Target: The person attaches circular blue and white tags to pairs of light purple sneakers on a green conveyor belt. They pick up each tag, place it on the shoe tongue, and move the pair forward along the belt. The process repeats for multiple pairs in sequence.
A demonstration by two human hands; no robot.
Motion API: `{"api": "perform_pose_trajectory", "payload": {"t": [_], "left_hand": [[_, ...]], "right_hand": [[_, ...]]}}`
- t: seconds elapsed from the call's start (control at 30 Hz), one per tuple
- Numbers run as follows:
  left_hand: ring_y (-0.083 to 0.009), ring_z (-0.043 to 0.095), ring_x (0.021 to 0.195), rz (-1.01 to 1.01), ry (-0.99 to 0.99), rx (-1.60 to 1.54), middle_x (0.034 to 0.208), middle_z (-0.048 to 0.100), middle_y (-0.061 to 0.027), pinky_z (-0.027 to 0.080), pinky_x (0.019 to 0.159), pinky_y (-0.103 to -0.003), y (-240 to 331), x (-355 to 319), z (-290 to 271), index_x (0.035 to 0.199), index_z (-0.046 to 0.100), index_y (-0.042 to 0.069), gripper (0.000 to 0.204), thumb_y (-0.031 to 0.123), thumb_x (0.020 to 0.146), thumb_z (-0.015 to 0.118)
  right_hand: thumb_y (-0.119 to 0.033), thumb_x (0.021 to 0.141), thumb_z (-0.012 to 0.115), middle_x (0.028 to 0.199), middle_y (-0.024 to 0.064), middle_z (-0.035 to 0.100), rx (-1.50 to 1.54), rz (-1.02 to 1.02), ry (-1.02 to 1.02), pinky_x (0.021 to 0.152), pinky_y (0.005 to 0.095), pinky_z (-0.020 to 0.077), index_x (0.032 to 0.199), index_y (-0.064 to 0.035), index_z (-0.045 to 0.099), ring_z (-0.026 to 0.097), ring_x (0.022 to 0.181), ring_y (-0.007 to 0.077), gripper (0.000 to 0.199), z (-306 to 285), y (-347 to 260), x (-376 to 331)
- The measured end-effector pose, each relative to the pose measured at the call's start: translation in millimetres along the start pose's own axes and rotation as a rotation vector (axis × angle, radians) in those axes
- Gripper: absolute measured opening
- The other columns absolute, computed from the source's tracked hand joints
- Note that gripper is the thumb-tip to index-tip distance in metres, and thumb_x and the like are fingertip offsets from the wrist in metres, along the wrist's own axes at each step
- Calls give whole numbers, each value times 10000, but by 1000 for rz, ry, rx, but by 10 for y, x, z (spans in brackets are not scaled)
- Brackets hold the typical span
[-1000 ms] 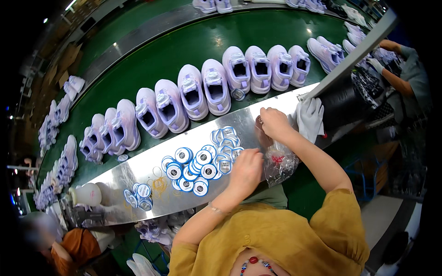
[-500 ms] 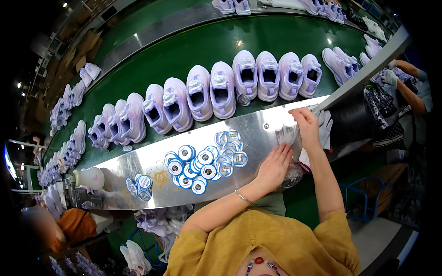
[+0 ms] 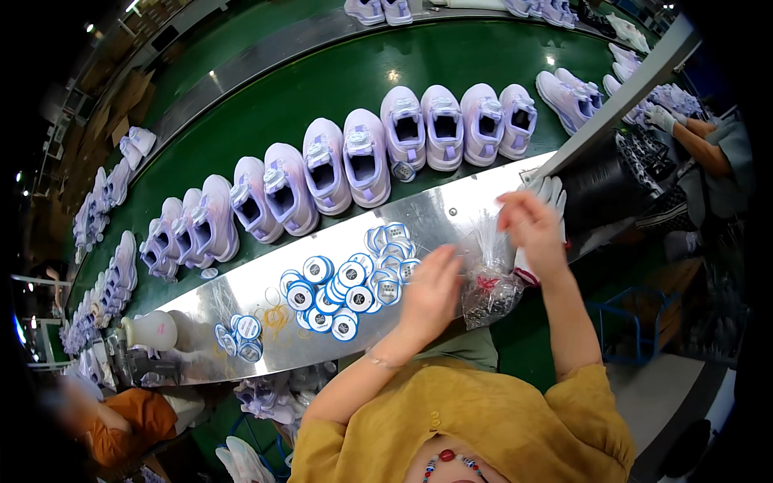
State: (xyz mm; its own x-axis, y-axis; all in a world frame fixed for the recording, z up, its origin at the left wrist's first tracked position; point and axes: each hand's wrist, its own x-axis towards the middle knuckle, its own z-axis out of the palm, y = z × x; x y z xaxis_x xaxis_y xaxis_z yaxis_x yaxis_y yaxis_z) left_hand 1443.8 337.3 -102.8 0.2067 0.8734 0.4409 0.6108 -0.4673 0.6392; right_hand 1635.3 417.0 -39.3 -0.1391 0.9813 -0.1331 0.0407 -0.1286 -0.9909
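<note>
My left hand [image 3: 433, 296] is over the metal bench beside the round blue-rimmed tags [image 3: 352, 275]; motion blur smears its fingers. Farther right, my right hand [image 3: 533, 225] is raised with thumb and fingers drawn together, also slightly blurred; whatever thin thing may be in the pinch cannot be made out. Between the hands lies a bundle of thin clear plastic strands [image 3: 485, 237]. Just nearer sits a clear plastic bag [image 3: 493, 299] with something red in it. A white glove with a dark red cuff [image 3: 527, 270] lies partly hidden behind my right wrist.
A row of lilac sneakers [image 3: 366, 157] stands on the green belt [image 3: 298, 88] beyond the metal bench [image 3: 435, 217]. Yellow rubber bands [image 3: 276, 320], a smaller tag pile [image 3: 240, 334] and a whitish container [image 3: 153, 330] are leftward. A grey post [image 3: 616, 97] slants at right, near a co-worker's gloved hand [image 3: 662, 119].
My left hand has moved left, off the clear strands toward the tags, uncovering the plastic bag. My right hand stays raised near the glove. The whole view has shifted slightly.
</note>
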Motion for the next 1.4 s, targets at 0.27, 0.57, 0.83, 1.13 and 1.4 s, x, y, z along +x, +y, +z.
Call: {"api": "perform_pose_trajectory", "payload": {"t": [0.27,0.57,0.83,1.13,1.4], "left_hand": [[-328,569,898,-348,209,166,971,614,-155,462,775,-383,-326,-444,-924,983,603,-11,183,-17,801,621],[-323,538,915,-215,54,196,991,584,-153,446,801,-394,-374,-303,-661,972,616,-10,212,-12,760,637],[-330,522,925,-208,4,142,1028,567,-172,449,794,-400,-315,-256,-379,1043,594,-33,276,10,773,632],[-22,503,570,-937,48,-960,717,600,21,405,507,-164,-242,-125,-396,873,603,47,119,157,898,642],[-108,552,639,-705,-29,-459,741,606,-14,437,571,-242,-302,-128,-305,914,630,-6,149,139,884,642]], "right_hand": [[-137,905,539,690,125,574,-337,64,-432,608,367,446,950,-1,556,567,624,270,144,968,528,-452],[-234,780,682,681,156,610,-820,-242,-232,575,388,459,999,-43,556,598,624,333,317,965,719,-60],[-145,775,703,677,46,614,-331,220,-302,522,289,416,796,-23,596,556,581,155,163,613,730,51],[-141,861,655,641,-64,514,161,405,-416,413,183,225,865,-37,619,369,492,-2,110,676,456,-31],[-122,870,628,632,-65,502,211,411,-262,397,185,221,880,-39,622,340,462,-1,85,475,548,48]]}}
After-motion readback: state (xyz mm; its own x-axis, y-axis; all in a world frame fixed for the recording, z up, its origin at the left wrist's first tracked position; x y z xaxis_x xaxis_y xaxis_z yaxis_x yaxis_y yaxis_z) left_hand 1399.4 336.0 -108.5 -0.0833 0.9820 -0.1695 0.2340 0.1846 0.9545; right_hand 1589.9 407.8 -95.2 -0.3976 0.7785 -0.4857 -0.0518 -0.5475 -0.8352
